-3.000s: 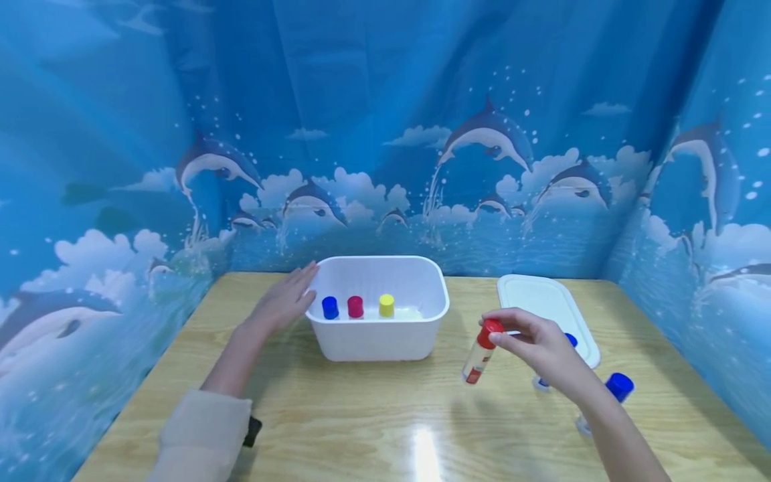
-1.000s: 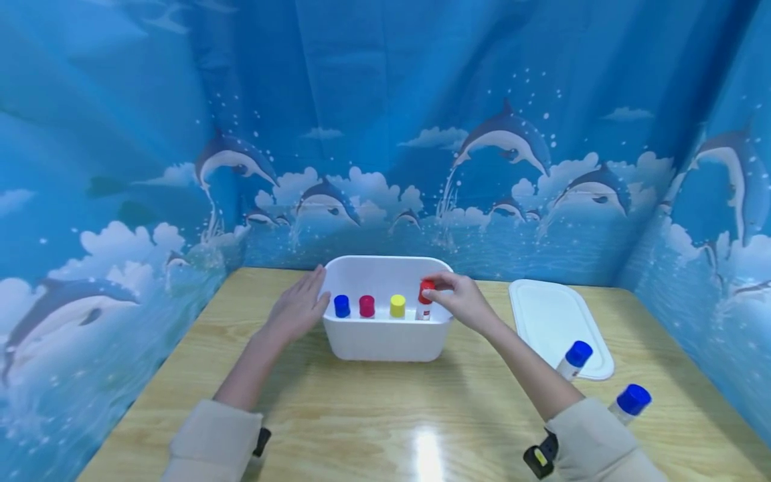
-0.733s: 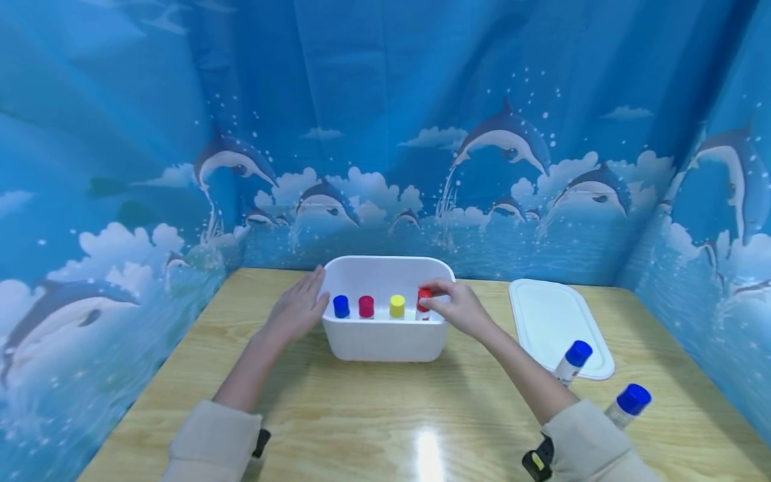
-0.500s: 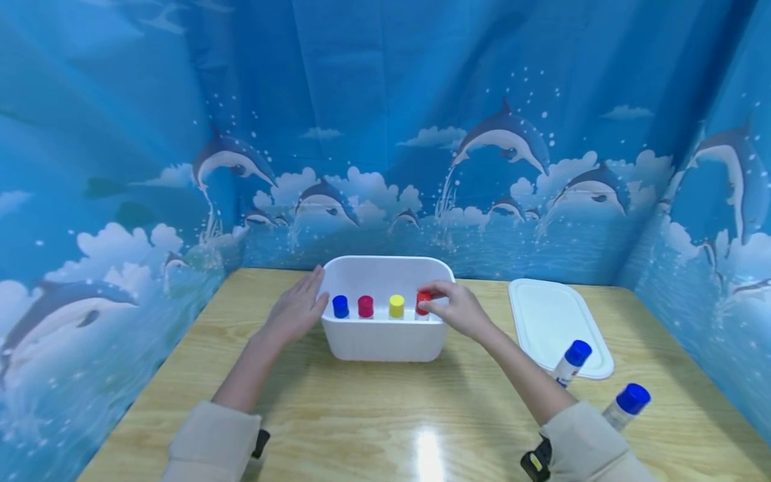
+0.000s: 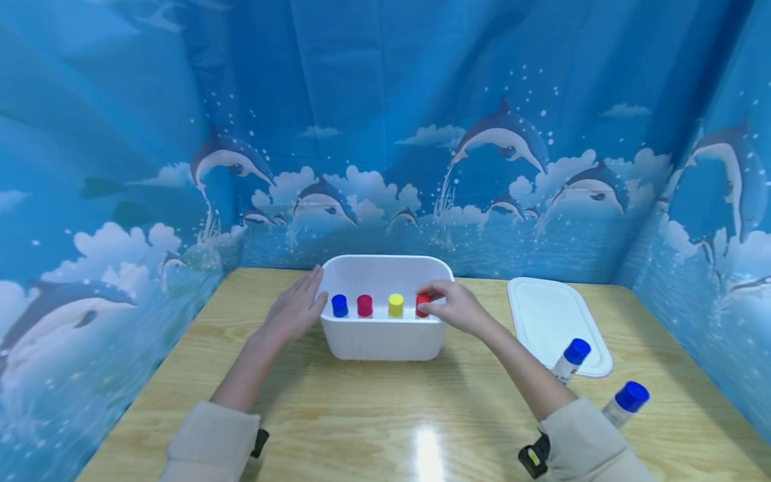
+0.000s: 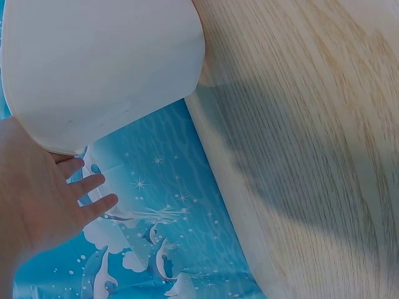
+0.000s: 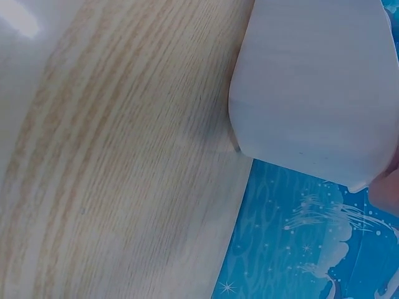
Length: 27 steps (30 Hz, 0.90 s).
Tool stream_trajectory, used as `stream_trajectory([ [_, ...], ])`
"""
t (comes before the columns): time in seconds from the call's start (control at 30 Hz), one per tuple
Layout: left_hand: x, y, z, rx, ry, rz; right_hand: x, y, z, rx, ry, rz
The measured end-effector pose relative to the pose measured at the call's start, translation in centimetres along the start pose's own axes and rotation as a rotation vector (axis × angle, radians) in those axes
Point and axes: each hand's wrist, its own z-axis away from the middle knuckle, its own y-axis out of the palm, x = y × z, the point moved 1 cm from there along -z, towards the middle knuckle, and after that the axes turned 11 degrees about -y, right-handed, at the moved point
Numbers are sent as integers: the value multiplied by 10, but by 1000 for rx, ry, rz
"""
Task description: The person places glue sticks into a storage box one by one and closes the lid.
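In the head view a white plastic bin stands near the back of the table. My right hand reaches over its right rim and pinches the red cap of a glue stick between thumb and fingers; the lower part is hidden behind the front wall. To its left in the bin stand glue sticks with a yellow cap, a darker red cap and a blue cap. My left hand rests against the bin's left rim, fingers straight, as the left wrist view also shows.
A white lid lies flat on the wooden table to the right. Two blue-capped glue sticks, one by the lid and one nearer, stand by my right forearm. A dolphin-print curtain encloses the table's back and sides.
My right hand has carried the red-capped glue stick from beside the bin into its right end and lowered it there. My left hand has stayed at the left rim.
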Motion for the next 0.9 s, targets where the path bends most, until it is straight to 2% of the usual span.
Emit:
stream_trajectory([
  [0.57, 1, 0, -1, 15, -3, -6, -1, -2, 1, 30, -17, -25],
  [0.9, 1, 0, -1, 16, -8, -3, 2, -2, 0, 16, 3, 33],
])
